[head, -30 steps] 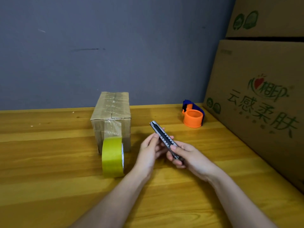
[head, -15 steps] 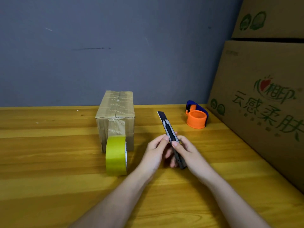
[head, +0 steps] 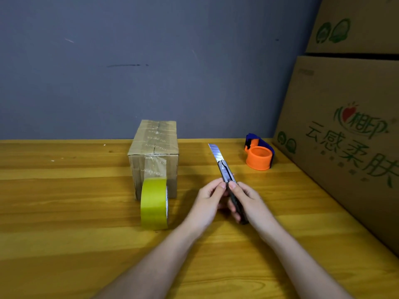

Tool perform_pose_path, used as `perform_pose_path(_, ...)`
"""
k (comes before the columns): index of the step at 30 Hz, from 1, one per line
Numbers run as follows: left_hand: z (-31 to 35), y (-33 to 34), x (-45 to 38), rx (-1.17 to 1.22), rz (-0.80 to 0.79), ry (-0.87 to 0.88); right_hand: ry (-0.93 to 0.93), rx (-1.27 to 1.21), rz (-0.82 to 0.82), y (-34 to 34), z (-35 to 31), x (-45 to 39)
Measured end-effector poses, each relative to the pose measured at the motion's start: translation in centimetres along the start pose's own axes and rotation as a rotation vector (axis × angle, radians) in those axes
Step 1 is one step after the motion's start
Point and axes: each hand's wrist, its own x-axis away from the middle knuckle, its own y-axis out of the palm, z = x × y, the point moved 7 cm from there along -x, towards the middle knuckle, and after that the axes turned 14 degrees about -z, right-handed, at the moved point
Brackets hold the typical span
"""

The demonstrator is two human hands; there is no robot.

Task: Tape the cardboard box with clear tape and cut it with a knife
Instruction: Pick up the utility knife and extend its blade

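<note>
Our fingers (head: pixel 232 184) are closed on the utility knife (head: pixel 228 182): the right hand (head: pixel 250 201) wraps the dark handle with the thumb on top, at the slider, and the left hand (head: pixel 210 198) pinches the same handle from the other side, its thumb tip touching the body just beside the right thumb. One second ago the blade was inside the handle; half a second ago only a short piece was out. Now the segmented blade (head: pixel 214 153) is pushed out long and points away from us, toward the wall.

For the task, we judge that the knife is now ready to cut. The yellow-looking tape roll (head: pixel 153 203) stands on its edge on the bench (head: pixel 64 201), against the front face of the small cardboard box (head: pixel 154 156), and a strip of tape goes from the roll up that face to the taped top seam. So the taping looks done, and the strip is not yet cut from the roll. The knife is near the box, to its right, but apart from it.

Farther right stands an orange tape dispenser (head: pixel 259 156), and beyond it the big printed cartons (head: pixel 345 137).
</note>
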Motion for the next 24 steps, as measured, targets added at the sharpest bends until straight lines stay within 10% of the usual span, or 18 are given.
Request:
perform_pose_path(18,5.8,0.7,3.7,-0.637,-0.065,-0.117,-0.153,-0.107,0.0,1.5,-3.3,1.2)
perform_pose_path(24,12.2,-4.7,7.8,-0.711,0.131,0.091,-0.118,-0.078,-0.03,3.9,-5.2,1.0)
